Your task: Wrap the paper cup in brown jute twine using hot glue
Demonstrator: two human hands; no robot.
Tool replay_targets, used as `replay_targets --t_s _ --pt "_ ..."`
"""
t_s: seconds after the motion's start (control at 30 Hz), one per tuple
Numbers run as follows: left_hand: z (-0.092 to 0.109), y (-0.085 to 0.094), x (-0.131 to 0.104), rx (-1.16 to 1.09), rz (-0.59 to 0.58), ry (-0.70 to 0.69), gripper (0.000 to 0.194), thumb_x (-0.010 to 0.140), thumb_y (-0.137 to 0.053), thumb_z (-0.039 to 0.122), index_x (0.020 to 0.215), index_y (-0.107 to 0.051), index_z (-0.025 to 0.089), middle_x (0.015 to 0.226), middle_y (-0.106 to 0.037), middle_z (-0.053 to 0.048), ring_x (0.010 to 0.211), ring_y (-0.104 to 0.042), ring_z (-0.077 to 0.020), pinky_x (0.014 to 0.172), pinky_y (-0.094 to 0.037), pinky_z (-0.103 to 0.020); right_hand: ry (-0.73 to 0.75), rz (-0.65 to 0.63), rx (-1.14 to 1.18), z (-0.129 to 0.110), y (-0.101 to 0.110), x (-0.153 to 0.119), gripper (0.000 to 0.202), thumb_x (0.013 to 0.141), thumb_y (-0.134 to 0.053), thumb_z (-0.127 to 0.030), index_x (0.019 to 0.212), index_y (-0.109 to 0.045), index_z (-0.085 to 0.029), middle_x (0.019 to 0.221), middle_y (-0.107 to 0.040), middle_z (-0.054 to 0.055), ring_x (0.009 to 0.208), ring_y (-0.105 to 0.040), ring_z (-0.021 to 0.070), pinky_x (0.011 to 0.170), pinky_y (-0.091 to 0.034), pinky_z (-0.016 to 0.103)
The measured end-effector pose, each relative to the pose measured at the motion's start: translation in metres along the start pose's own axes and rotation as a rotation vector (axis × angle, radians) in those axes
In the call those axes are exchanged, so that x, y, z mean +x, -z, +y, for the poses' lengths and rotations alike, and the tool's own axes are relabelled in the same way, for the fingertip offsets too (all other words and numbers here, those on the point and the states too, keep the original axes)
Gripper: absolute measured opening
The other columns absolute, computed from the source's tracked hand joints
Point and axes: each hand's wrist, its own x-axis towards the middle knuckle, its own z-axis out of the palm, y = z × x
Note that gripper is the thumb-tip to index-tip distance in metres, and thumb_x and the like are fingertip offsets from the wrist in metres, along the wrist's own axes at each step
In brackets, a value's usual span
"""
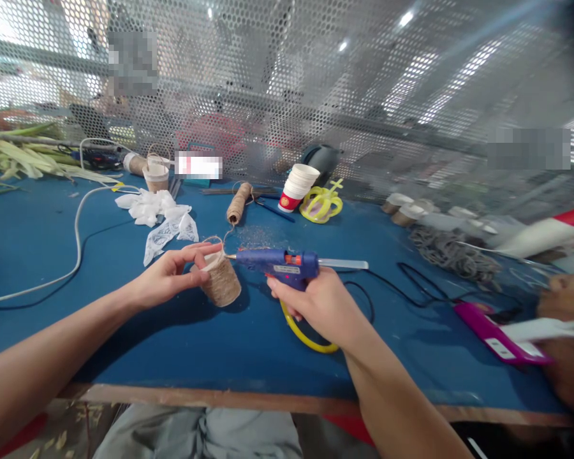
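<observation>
My left hand [175,274] is closed on the rim of a small cup wrapped in brown twine [223,282], which tilts above the blue table. In my right hand [310,296] is a blue glue gun [272,262], a clear glue stick [343,263] poking out of its back. The gun's metal tip points left and meets the cup near its rim, by the twine. From there a loose strand runs up to a twine roll [239,203] lying behind the cup. A yellow ring [310,338] lies partly under my right hand.
Stacked paper cups [299,186] and a yellow crown [321,205] stand behind the gun. White plastic [155,210] and a white cable [79,239] lie left. At right are a purple power strip [497,335], black cords, grey coils [452,252] and another person's hand [567,306]. Perforated metal [277,83] rises behind.
</observation>
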Motion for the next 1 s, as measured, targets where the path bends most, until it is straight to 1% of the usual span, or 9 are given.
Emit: replay_targets --t_s 0.07,0.23,0.37,0.43,0.57,0.7,0.83,1.0 --pt "0.0005 -0.0003 -0.0004 0.003 0.001 0.002 0.019 0.076 -0.061 0.033 0.068 -0.054 0.017 0.134 -0.049 -0.011 0.135 -0.025 -0.0262 0.109 -0.014 -0.047 -0.006 0.009 0.001 0.0005 -0.0002 0.0005 0.022 0.071 -0.057 -0.030 0.054 -0.050 -0.018 0.037 -0.047 -0.005 0.035 -0.045 0.0092 0.041 -0.040 0.022" --pt "0.0010 -0.0004 -0.0014 0.001 -0.008 -0.006 0.017 0.077 -0.060 0.030 0.069 -0.054 0.017 0.135 -0.048 -0.010 0.135 -0.025 -0.0249 0.109 -0.014 -0.046 -0.015 -0.020 0.020 -0.0003 -0.0002 -0.0006 0.020 0.071 -0.057 -0.030 0.056 -0.051 -0.018 0.038 -0.048 -0.005 0.035 -0.046 0.0093 0.040 -0.040 0.022" --pt "-0.0005 0.0003 -0.0012 -0.020 -0.007 -0.002 0.014 0.077 -0.060 0.027 0.069 -0.055 0.017 0.135 -0.048 -0.009 0.135 -0.026 -0.0248 0.109 -0.015 -0.046 -0.011 0.011 0.012 0.0000 -0.0005 -0.0006 0.021 0.071 -0.057 -0.030 0.055 -0.051 -0.018 0.037 -0.048 -0.004 0.035 -0.045 0.0092 0.040 -0.040 0.022" --pt "-0.0009 0.0006 -0.0011 -0.023 -0.010 -0.003 0.013 0.077 -0.061 0.027 0.069 -0.056 0.017 0.135 -0.048 -0.009 0.135 -0.025 -0.0246 0.109 -0.014 -0.046 -0.013 0.007 0.022 0.0001 -0.0007 -0.0003 0.020 0.071 -0.057 -0.029 0.056 -0.052 -0.017 0.037 -0.047 -0.005 0.034 -0.044 0.0089 0.039 -0.039 0.022" --pt "-0.0002 0.0006 -0.0010 -0.020 -0.019 -0.003 0.016 0.077 -0.061 0.029 0.068 -0.056 0.017 0.135 -0.048 -0.008 0.135 -0.025 -0.0254 0.109 -0.015 -0.046 -0.016 -0.029 0.029 0.0000 -0.0004 0.0000 0.018 0.071 -0.057 -0.028 0.058 -0.053 -0.017 0.037 -0.047 -0.005 0.034 -0.045 0.0089 0.040 -0.040 0.021" --pt "0.0009 0.0000 -0.0011 -0.018 -0.009 0.009 0.019 0.077 -0.061 0.032 0.068 -0.055 0.017 0.136 -0.047 -0.009 0.135 -0.025 -0.0264 0.109 -0.016 -0.047 -0.009 -0.001 0.010 0.0007 0.0000 0.0003 0.018 0.071 -0.057 -0.027 0.057 -0.052 -0.017 0.037 -0.048 -0.005 0.034 -0.045 0.0087 0.041 -0.040 0.021" --pt "0.0013 -0.0002 -0.0010 -0.006 -0.014 0.003 0.018 0.077 -0.061 0.032 0.068 -0.055 0.017 0.135 -0.048 -0.009 0.136 -0.024 -0.0255 0.109 -0.015 -0.046 0.014 -0.025 0.018 0.0014 0.0002 -0.0007 0.019 0.071 -0.057 -0.029 0.057 -0.053 -0.017 0.038 -0.048 -0.005 0.034 -0.045 0.0090 0.039 -0.039 0.021" --pt "0.0017 -0.0002 -0.0011 -0.021 -0.014 0.010 0.016 0.077 -0.060 0.029 0.068 -0.055 0.017 0.136 -0.047 -0.009 0.135 -0.024 -0.0253 0.109 -0.015 -0.047 0.020 -0.012 0.014 0.0011 0.0008 -0.0015 0.019 0.072 -0.057 -0.029 0.057 -0.052 -0.017 0.038 -0.048 -0.005 0.035 -0.046 0.0088 0.041 -0.041 0.022"
